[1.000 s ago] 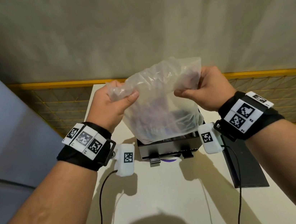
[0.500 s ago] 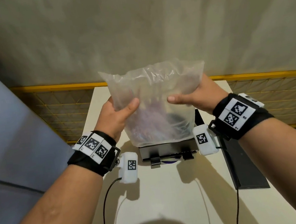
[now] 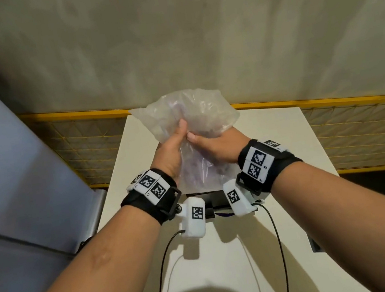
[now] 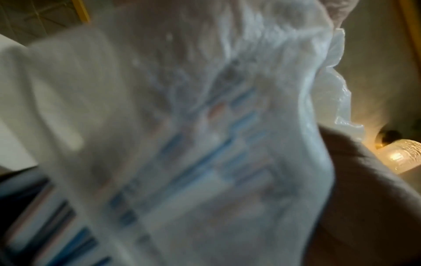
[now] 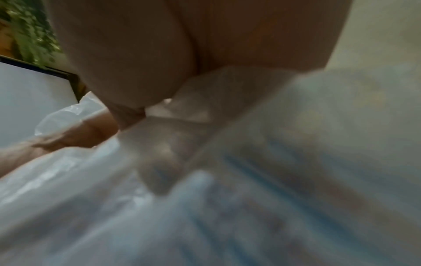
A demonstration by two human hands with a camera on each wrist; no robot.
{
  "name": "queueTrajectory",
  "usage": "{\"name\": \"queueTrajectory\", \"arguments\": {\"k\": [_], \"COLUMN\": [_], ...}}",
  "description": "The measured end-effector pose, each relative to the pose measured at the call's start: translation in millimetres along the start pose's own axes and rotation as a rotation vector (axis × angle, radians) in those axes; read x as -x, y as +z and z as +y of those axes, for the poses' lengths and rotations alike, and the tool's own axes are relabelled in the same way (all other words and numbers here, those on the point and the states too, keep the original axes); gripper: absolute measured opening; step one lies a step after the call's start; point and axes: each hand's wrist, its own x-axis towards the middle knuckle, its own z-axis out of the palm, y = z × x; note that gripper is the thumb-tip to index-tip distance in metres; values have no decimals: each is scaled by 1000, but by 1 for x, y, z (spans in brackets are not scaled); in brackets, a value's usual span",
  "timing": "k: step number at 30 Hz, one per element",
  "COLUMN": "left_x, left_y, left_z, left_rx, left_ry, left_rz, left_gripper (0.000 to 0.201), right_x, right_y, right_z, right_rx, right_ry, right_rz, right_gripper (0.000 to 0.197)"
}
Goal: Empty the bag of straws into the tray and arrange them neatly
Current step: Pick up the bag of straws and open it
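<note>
Both hands are now close together at the middle of the bag (image 3: 190, 119); half a second ago they were spread apart at its left and right sides. The left hand (image 3: 170, 152) grips the bag with its thumb up on the near face, fingers curled round the plastic. The right hand (image 3: 218, 142) grips it too, thumb tip almost touching the left thumb. The bag looks more bunched and pinched in at the middle than before, with its top puffed out above the hands. It is held in the air above the black tray (image 3: 208, 199) on the white table (image 3: 286, 158), lower than before.

The straws (image 4: 200, 162) show only as blurred blue, white and reddish stripes through the plastic in the left wrist view; in the head view they are just a purplish smudge inside the bag. How many cannot be told. The tray is mostly hidden behind the bag and the wrist cameras; only its near edge shows. Whether any straws already lie in the tray cannot be told. Both wrist views are heavily blurred. A dark flat board (image 3: 314, 245) is cut off by the right forearm.
</note>
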Motion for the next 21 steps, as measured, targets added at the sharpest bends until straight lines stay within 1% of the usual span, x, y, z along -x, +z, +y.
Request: {"name": "queueTrajectory", "arguments": {"k": [1, 2, 3, 5, 7, 8, 10, 11, 13, 15, 17, 18, 20, 21], "left_x": [-2, -3, -3, -5, -6, -6, -3, -3, 2, 7, 10, 11, 12, 11], "left_y": [-1, -1, -1, -4, -7, -9, -13, -16, -18, -20, -21, -21, -22, -23], "left_z": [-2, -5, -7, -11, -11, -10, -8, -7, 0, 4, 7, 8, 7, 7], "left_rx": [16, 13, -15, -92, -131, -130, -109, -104, -140, -152, -143, -140, -146, -153], "left_ry": [-8, -22, -35, -51, -72, -79, -94, -84, -35, -18, -25, -14, 21, 35], "left_rz": [-4, -1, 9, 50, 42, 19, -27, -30, -18, -16, -19, -23, -41, -47], "left_gripper": [69, 70, 70, 78, 84, 81, 66, 63, 64, 65, 73, 79, 99, 107], "right_x": [1, 2, 2, 3, 2, 2, 0, 1, 1, 4, 8, 9, 10, 11], "right_y": [-2, -3, -4, -4, -3, -2, -6, -9, -16, -22, -26, -28, -31, -33], "right_z": [-1, -2, 2, 8, 14, 17, 23, 27, 25, 20, 17, 14, 11, 9], "right_rx": [6, 53, 97, 170, 185, 203, 247, 240, 174, 89, 16, 2, 15, 28], "right_ry": [-24, -16, -14, -27, -1, 47, 145, 184, 225, 239, 228, 219, 186, 162], "right_rz": [16, 29, 34, 52, 54, 44, 29, 25, 54, 71, 95, 119, 163, 169], "right_gripper": [39, 36, 34, 34, 45, 56, 80, 87, 91, 83, 66, 61, 55, 45]}}
